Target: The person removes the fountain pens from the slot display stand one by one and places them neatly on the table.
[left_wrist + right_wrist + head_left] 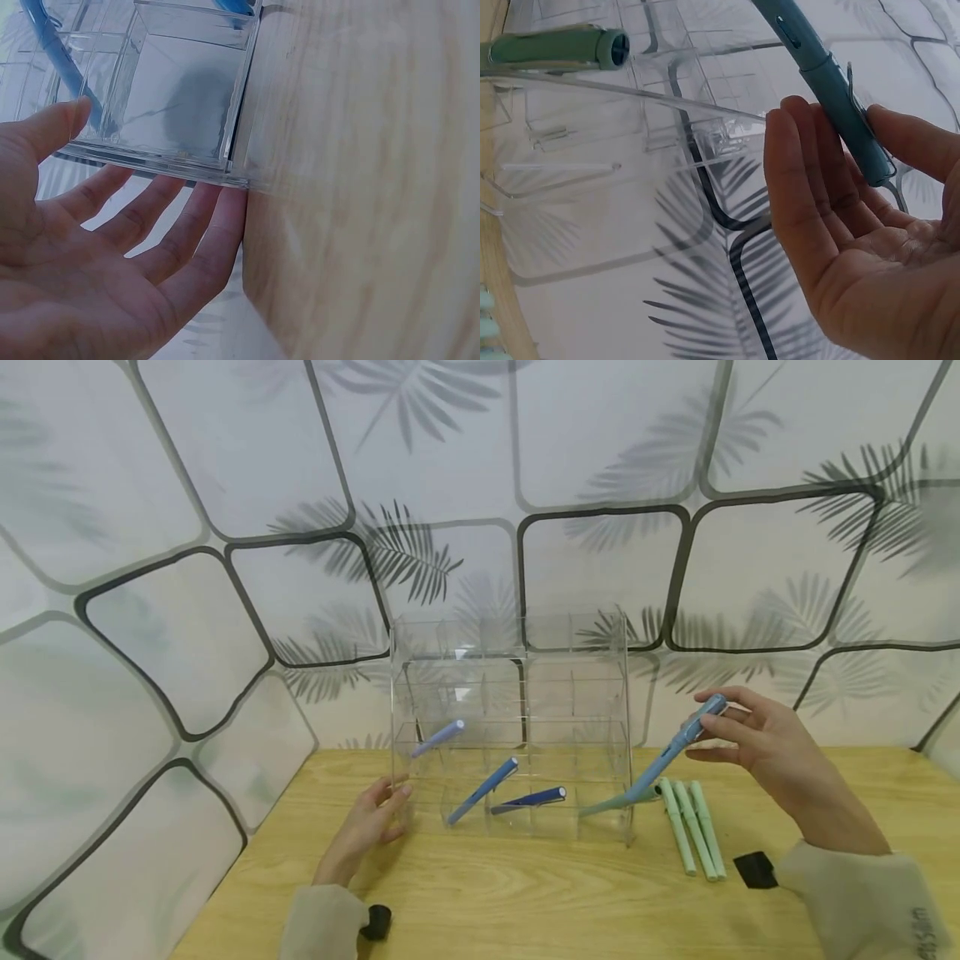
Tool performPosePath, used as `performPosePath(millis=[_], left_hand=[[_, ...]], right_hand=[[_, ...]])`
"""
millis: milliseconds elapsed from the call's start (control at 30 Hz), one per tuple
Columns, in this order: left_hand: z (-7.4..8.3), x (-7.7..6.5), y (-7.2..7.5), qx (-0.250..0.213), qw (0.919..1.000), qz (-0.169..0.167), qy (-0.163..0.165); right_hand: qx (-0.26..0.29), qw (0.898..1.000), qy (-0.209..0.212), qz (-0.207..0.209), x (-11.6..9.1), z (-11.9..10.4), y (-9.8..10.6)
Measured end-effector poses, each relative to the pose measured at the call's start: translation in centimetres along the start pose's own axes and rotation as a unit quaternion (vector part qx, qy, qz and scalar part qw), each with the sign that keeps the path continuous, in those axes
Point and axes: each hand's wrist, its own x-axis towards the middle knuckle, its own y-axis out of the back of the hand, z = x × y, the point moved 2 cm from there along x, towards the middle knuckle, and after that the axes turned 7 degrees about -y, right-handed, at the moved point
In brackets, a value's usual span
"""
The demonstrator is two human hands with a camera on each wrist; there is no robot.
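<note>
A clear acrylic rack (551, 693) with tiers of compartments stands on the table. My left hand (369, 820) holds its left side, the thumb at the front edge and the fingers (161, 214) along the outer wall. My right hand (772, 747) pinches a light blue pen (671, 756) by its clip end, slanting down toward the rack's right edge. Tilted in the bottom tier are a blue pen (483, 789), a dark blue pen (528, 800) and a green pen (611, 803). A periwinkle pen (438, 737) leans in a higher compartment at the left.
Three mint green pens (692, 831) lie side by side on the wooden table (517, 893), right of the rack. A patterned curtain or wall covering (600, 560) rises behind. Black straps (756, 869) are near the sleeves.
</note>
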Motion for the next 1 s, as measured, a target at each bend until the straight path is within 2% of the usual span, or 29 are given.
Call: performPosePath(millis=[233,367,467,567,700,800,900,1000], left_hand=[[0.0,-0.2,0.3,0.005,1.0,-0.004,0.004],[0.2,-0.1,0.2,0.0,1.0,-0.004,0.003],[0.2,0.0,0.2,-0.003,1.0,-0.004,0.007],[0.2,0.0,0.2,-0.004,1.0,-0.005,0.007],[0.1,0.1,0.2,-0.004,1.0,-0.006,0.004],[0.0,0.1,0.1,-0.007,0.9999,-0.008,0.004],[-0.1,0.1,0.1,-0.01,0.9999,-0.012,0.003],[-0.1,0.2,0.0,-0.01,0.9999,-0.012,0.004]], right_hand=[[-0.003,0.999,-0.007,0.037,-0.5,-0.3,2.3],[-0.055,0.996,-0.023,0.061,-0.9,-0.2,3.6],[-0.111,0.99,-0.034,0.079,-1.3,-0.1,4.4],[-0.144,0.984,-0.046,0.095,-1.5,0.0,5.1],[-0.211,0.968,-0.067,0.12,-1.7,0.2,5.7],[-0.293,0.943,-0.09,0.125,-1.6,0.6,5.9],[-0.346,0.924,-0.115,0.114,-1.4,1.1,5.9],[-0.364,0.916,-0.136,0.104,-1.3,1.7,6.0]])
